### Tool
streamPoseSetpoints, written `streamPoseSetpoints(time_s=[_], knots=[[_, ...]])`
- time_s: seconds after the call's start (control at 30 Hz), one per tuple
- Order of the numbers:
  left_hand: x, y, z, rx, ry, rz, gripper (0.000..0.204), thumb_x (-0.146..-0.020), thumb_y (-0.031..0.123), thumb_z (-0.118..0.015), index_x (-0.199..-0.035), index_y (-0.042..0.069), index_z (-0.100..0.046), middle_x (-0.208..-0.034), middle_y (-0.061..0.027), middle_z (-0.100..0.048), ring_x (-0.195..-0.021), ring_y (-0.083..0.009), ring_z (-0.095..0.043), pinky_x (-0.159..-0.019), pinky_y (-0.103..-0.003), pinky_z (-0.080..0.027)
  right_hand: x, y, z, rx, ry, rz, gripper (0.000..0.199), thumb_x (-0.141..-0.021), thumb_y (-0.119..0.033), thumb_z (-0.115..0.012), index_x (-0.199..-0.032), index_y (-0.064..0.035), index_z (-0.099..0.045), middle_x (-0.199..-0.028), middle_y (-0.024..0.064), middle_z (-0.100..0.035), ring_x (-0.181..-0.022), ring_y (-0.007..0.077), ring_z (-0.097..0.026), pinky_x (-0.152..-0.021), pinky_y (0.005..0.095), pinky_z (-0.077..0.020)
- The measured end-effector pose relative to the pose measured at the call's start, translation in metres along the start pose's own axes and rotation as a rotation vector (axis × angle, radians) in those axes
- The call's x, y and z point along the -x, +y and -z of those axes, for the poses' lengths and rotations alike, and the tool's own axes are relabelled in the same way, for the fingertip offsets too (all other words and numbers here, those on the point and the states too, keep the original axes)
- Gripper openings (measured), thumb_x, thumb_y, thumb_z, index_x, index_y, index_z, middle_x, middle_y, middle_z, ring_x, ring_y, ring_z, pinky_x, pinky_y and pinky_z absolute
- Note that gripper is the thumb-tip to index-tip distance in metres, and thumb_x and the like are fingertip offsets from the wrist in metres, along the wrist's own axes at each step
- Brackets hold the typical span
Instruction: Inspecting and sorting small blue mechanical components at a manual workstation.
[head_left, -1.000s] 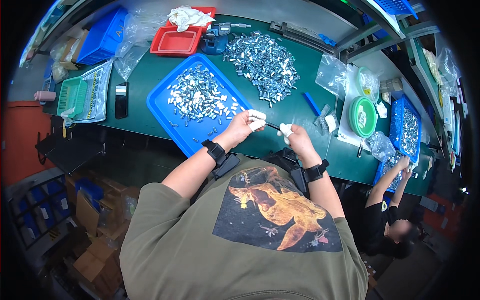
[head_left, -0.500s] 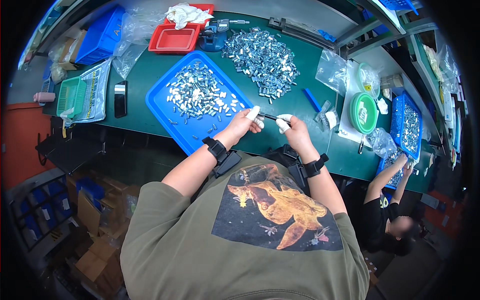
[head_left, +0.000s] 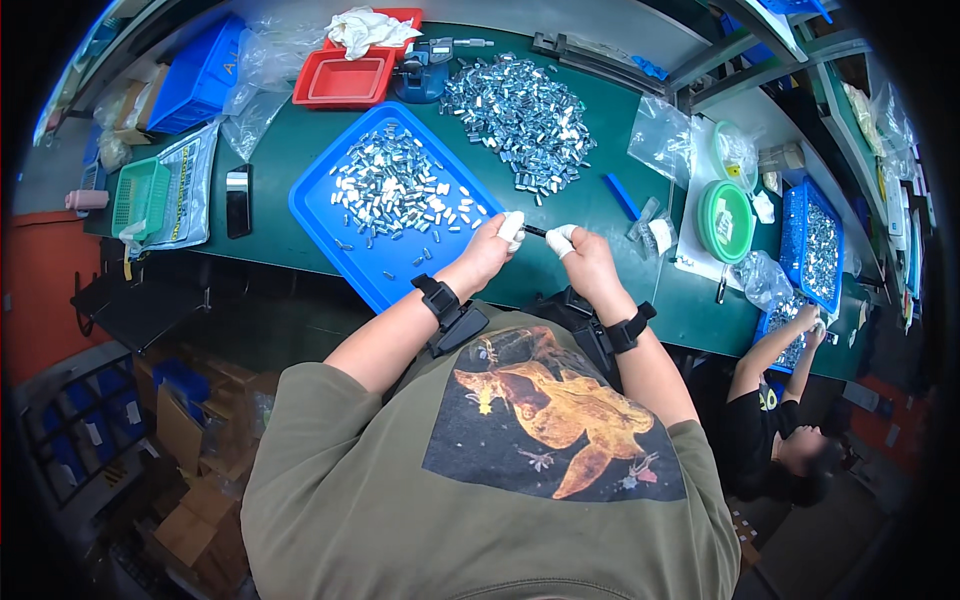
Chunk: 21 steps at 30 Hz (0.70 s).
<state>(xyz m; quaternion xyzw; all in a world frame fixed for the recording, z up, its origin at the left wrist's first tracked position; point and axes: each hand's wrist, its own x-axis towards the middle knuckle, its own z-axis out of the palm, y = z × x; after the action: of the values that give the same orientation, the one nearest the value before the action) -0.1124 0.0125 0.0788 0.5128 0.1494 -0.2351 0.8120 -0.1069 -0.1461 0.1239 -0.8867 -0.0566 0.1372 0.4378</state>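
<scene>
So, both hands are up just off the right edge of the big blue tray (head_left: 352, 268), pinching a thin black rod (head_left: 535, 231) between them. Left hand (head_left: 487, 252) is the one nearest the tray, fingers closed around one end of the rod, and the right hand (head_left: 592, 262) is pinched closed on the other end, farther out from the tray. Both have white coverings on some fingertips, and whatever else may be tucked behind them is too hidden to tell. The tray itself has a heap of small shiny metal pieces (head_left: 385, 185) in it, with a few strays toward its near side. Up and right of the tray there's a way bigger pile of similar metal pieces (head_left: 520, 125) straight on the green counter (head_left: 615, 130). Behind the tray sit a red bin (head_left: 345, 78) and a micrometer (head_left: 440, 46) on a blue stand. Left of the tray there's a black phone (head_left: 239, 205), then a green basket (head_left: 142, 195) farther out. Well right of the tray you've got a round green bowl (head_left: 727, 225), and past that a co-worker's hands (head_left: 812, 325) at some blue baskets (head_left: 793, 235).
</scene>
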Motion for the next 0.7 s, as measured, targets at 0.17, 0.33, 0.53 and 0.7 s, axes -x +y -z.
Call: streamPoseSetpoints(time_s=[0.17,0.33,0.53,0.7], knots=[[-0.002,-0.006,0.006,-0.102,-0.024,-0.092,0.017,-0.087,0.025,-0.044,-0.083,0.009,-0.049,-0.067,0.0041,-0.044,-0.055,-0.0039,-0.036,-0.048,-0.018,-0.029,0.0,-0.005,0.003,-0.502,-0.152,-0.404,0.023,-0.081,-0.023,-0.053,-0.073,-0.0019,-0.058,-0.051,-0.0029,-0.044,-0.045,0.0074,-0.037,-0.041,0.0224,-0.0295],[-0.006,-0.01,0.012,-0.228,-0.024,-0.225,0.016,-0.086,0.022,-0.046,-0.083,0.007,-0.051,-0.068,0.0041,-0.045,-0.057,-0.0034,-0.037,-0.05,-0.017,-0.031,0.0,0.001,0.006,-0.843,-0.332,-0.602,0.021,-0.083,-0.022,-0.05,-0.074,-0.0044,-0.056,-0.051,-0.0044,-0.038,-0.043,0.0043,-0.027,-0.04,0.019,-0.0224],[0.002,0.01,0.005,-0.145,-0.08,-0.24,0.022,-0.084,0.018,-0.05,-0.099,0.005,-0.055,-0.069,0.0034,-0.05,-0.061,-0.0051,-0.044,-0.054,-0.018,-0.036,-0.003,0.018,-0.003,-0.972,-0.38,-0.537,0.015,-0.084,-0.018,-0.047,-0.087,-0.0061,-0.055,-0.062,-0.0038,-0.043,-0.048,0.0045,-0.031,-0.044,0.0186,-0.0253],[0.013,0.015,-0.002,-0.19,-0.107,-0.363,0.024,-0.082,0.016,-0.052,-0.103,0.006,-0.057,-0.074,-0.0002,-0.056,-0.065,-0.0079,-0.051,-0.058,-0.02,-0.04,0.0,0.02,-0.006,-0.974,-0.366,-0.522,0.016,-0.085,-0.019,-0.046,-0.093,-0.0065,-0.053,-0.072,-0.003,-0.048,-0.057,0.0045,-0.038,-0.049,0.0181,-0.031]])
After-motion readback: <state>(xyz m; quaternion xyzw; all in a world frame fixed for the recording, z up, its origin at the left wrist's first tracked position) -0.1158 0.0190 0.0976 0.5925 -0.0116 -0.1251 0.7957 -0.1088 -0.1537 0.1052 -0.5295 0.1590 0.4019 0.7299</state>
